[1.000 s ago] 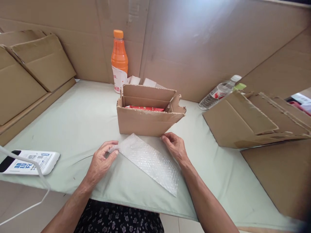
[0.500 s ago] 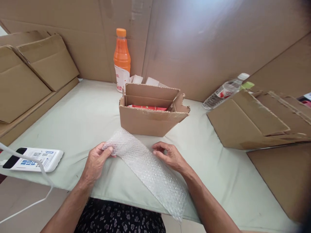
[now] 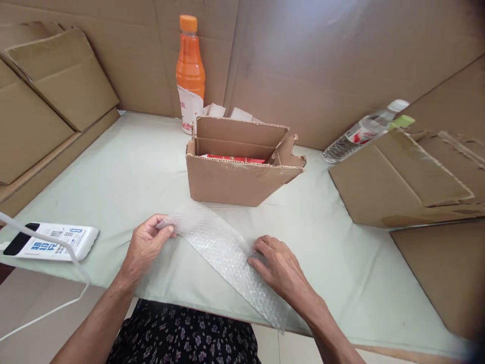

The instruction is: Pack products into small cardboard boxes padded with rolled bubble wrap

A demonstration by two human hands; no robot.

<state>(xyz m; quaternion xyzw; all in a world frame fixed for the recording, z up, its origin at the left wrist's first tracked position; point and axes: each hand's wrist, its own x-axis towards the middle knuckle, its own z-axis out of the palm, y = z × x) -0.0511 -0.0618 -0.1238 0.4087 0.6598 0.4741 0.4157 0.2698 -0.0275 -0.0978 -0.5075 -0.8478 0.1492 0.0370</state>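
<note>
The bubble wrap is lying as a long, narrow, cloudy-clear strip (it is looking doubled over along its length). It is running slantwise across the tabletop near the front edge, with its lower right end hanging just over that edge. Since half a second ago the right hand has come off the strip's far side and is now lying on top of it, closer to the front edge, and the strip is looking flatter. The left hand is pinching the upper left end between thumb and fingers, clamped on it. The right fingers are resting slightly spread on the strip's middle, pressing it down. The box is standing just behind.
</note>
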